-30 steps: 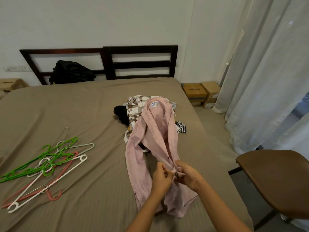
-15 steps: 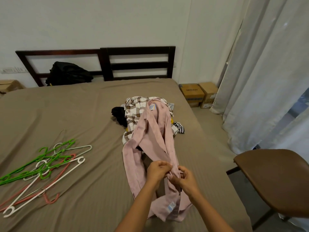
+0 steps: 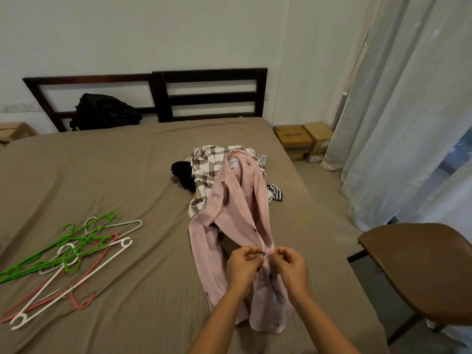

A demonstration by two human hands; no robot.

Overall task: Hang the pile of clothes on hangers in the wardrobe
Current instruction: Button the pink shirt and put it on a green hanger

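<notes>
Obs.: person stands at the foot of the bed (image 3: 127,175), both forearms reaching in. The left hand (image 3: 242,267) and right hand (image 3: 291,267) meet close together over the front opening of a pink shirt (image 3: 237,200). Grip, left: fingers curled, thumb and forefinger pinching the shirt's front edge right at a small dark button (image 3: 261,253). Grip, right: fingers likewise curled, pinching the opposite front edge just across from it. Neither hand holds anything else. Whether the button is being done up or undone cannot be told. The shirt lies flat on the bed with its long axis running straight away from the grip. Its hem passes under the wrists on the near side, and its collar and label are at the far end, resting on the pile (image 3: 204,172) of checked, black and striped clothes beyond. The hangers (image 3: 63,254), green, white and pink in a loose tangle, lie well off to the left of the grip, nearer the left hand, with bare bed between. A brown chair (image 3: 419,264) stands off to the right of the right hand. No wardrobe in view. Judgement: early in the task, as no hanger is in the shirt yet. The next reach is likely leftward, so the left hand would fetch a hanger while the right keeps the shirt. The collar sits at the end farthest from the grip, so the shirt would need drawing nearer first.
</notes>
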